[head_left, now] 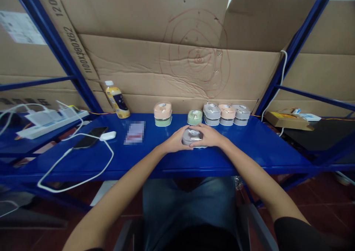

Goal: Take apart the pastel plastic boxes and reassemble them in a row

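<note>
Both hands are wrapped around a small grey lunch box (192, 133) with a clear-looking lid, on the blue tabletop near its front edge. My left hand (176, 140) presses on its left side, and my right hand (210, 135) curves round its right side. Their fingertips come close together at the back, and the thumbs meet in front. Just behind the hands sits a low green box (195, 117). Back left of it stands a pink-topped box with a green base (163, 114). To the right are a grey box (212, 114), a pink-and-grey one (226, 114) and another grey one (241, 114).
On the left are a yellow bottle (117, 100), a blurred packet (134, 132), a dark phone (91, 137) with a white cable, and a power strip (52, 124). Cardboard (133, 66) walls the back. Blue posts flank the table; an open carton (288, 120) lies right.
</note>
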`<act>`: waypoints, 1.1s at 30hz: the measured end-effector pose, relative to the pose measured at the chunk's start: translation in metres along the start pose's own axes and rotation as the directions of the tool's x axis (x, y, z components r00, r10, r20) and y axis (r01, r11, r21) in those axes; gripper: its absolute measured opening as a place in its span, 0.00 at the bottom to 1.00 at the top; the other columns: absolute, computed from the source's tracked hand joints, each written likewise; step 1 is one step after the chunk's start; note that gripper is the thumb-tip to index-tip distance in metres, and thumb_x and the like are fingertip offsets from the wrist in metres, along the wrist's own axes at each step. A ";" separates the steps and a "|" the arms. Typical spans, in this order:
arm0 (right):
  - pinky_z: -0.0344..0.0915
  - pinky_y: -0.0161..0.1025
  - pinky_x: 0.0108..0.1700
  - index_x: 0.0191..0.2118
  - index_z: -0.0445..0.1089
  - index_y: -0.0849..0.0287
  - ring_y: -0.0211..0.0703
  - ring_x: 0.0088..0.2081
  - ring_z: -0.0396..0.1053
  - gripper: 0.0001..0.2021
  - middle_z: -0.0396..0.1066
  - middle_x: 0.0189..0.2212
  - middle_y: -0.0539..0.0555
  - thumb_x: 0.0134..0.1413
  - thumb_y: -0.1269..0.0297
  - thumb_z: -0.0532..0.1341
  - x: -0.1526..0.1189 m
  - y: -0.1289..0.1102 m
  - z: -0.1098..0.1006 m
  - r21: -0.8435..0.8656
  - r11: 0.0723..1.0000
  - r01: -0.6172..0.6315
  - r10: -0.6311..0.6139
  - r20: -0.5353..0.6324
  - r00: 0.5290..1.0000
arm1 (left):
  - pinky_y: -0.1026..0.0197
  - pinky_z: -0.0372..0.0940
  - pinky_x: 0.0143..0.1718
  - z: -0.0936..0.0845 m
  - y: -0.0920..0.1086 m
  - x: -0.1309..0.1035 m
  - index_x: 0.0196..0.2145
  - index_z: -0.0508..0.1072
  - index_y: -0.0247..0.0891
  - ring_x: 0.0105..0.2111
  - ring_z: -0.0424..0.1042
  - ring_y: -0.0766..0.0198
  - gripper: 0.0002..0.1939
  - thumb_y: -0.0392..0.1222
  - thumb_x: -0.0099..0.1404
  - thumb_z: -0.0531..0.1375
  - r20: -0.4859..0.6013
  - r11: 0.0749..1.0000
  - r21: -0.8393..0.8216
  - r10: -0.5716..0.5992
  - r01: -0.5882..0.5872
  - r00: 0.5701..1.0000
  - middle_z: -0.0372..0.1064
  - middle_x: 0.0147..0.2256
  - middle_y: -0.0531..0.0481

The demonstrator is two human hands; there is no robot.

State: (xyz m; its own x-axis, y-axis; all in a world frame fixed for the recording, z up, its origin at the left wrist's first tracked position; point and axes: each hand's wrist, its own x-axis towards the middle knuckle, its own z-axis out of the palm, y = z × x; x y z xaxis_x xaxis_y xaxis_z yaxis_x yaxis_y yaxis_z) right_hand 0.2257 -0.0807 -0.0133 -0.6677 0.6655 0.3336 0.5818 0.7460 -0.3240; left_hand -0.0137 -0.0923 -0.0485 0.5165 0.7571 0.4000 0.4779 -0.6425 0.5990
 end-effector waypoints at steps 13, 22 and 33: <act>0.67 0.54 0.60 0.63 0.69 0.54 0.56 0.56 0.73 0.39 0.75 0.56 0.60 0.46 0.47 0.74 0.004 0.017 -0.014 0.227 0.973 -0.030 0.085 -0.240 0.967 | 0.42 0.67 0.61 -0.012 -0.018 0.006 0.67 0.54 0.38 0.56 0.75 0.49 0.48 0.49 0.57 0.72 -0.350 0.965 -0.262 -0.095 0.000 0.932 0.70 0.55 0.35; 0.65 0.54 0.54 0.66 0.63 0.65 0.67 0.57 0.66 0.40 0.67 0.56 0.74 0.58 0.40 0.65 0.100 -0.015 -0.019 -0.327 0.740 -0.587 0.409 -0.475 0.779 | 0.44 0.68 0.60 -0.023 -0.016 0.008 0.56 0.65 0.39 0.57 0.72 0.48 0.23 0.40 0.66 0.63 -0.631 0.953 0.269 0.067 0.138 0.773 0.70 0.53 0.38; 0.64 0.53 0.44 0.62 0.63 0.79 0.70 0.53 0.65 0.37 0.64 0.55 0.83 0.61 0.48 0.63 0.141 -0.009 0.010 -0.412 0.544 -0.732 0.588 -0.435 0.682 | 0.39 0.61 0.62 -0.028 0.002 0.014 0.59 0.63 0.32 0.61 0.63 0.38 0.32 0.45 0.62 0.67 -0.743 0.799 0.299 -0.148 0.521 0.653 0.61 0.58 0.29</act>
State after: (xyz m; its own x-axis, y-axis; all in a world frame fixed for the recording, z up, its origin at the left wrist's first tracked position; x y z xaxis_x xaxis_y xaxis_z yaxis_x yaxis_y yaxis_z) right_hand 0.1220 0.0066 0.0279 0.0890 0.9022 0.4220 0.9958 -0.0722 -0.0558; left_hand -0.0253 -0.0797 -0.0225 -0.2610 0.6771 0.6881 0.8639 -0.1543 0.4795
